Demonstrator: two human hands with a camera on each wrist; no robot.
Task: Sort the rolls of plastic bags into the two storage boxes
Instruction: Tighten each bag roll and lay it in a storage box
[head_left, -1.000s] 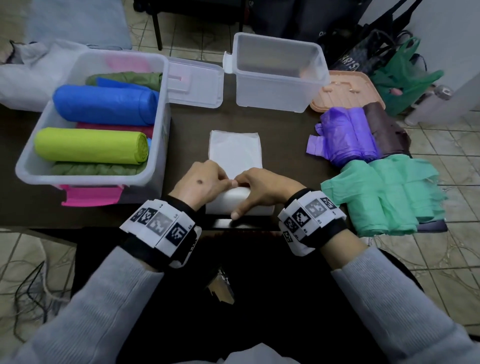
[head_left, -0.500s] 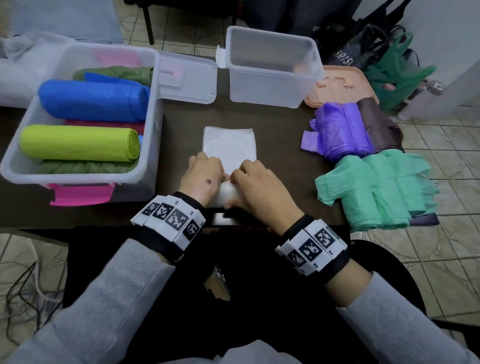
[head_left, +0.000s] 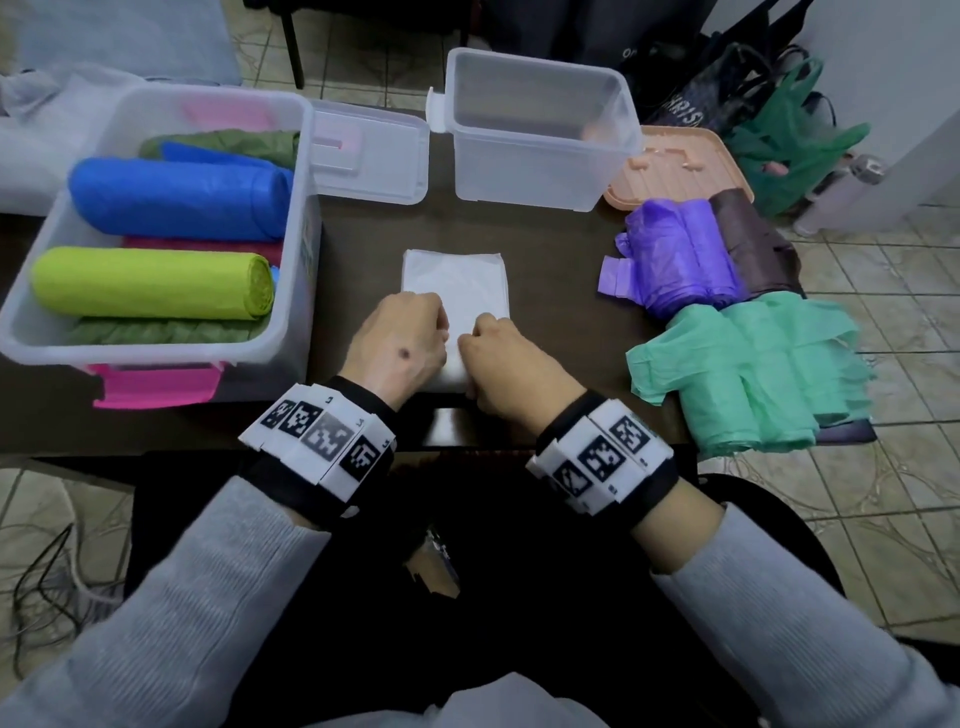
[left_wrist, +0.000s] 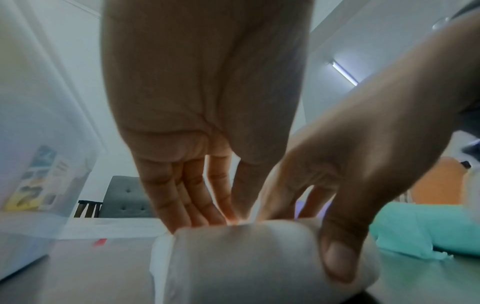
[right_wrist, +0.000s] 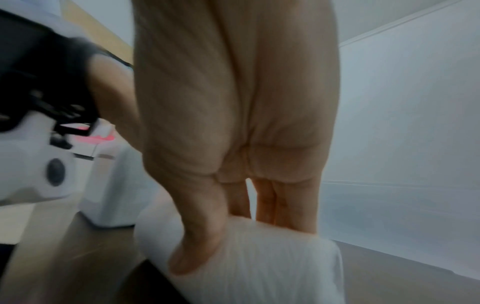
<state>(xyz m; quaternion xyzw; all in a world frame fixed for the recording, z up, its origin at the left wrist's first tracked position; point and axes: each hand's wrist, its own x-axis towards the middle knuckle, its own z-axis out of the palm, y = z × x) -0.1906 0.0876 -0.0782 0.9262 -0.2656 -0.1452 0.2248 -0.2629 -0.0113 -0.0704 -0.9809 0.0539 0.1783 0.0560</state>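
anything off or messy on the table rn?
Nothing spilled or damaged. The white roll is half unrolled, its flat tail lying on the table while both hands roll it up. The green rolls and purple roll on the right are loose and rumpled, unlike the tight ones in the left box.

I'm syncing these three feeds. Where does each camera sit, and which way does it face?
Head: on the person's head, looking down at the table; shows the left hand, right hand, wristbands, grey sleeves.
Left wrist: low at the table, looking along the left palm; the right hand shows too.
Right wrist: low, looking along the right palm toward the clear box.
All three share the white roll.
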